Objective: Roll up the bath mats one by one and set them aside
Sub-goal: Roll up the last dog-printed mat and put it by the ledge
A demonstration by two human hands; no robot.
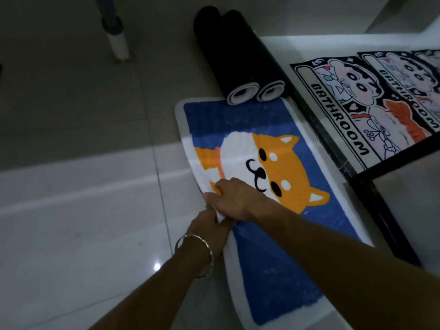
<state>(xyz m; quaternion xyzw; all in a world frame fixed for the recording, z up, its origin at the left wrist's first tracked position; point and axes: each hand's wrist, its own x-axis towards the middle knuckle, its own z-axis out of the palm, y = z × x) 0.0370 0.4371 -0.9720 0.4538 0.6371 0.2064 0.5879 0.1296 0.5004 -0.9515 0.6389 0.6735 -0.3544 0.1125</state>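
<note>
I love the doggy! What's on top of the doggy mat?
The left hand and right hand grip the doggy mat at its left edge, hiding part of the dog. Two black rolled mats seem to overlap its far end.

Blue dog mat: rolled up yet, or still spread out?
Spread out: the blue dog mat lies flat; only one long edge is lifted, gripped by left hand and right hand.

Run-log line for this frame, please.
blue dog mat: unrolled on floor | left hand: grips its edge | right hand: grips same edge | rolled black mats: two, beyond it | BATHROOM mats: flat
</note>
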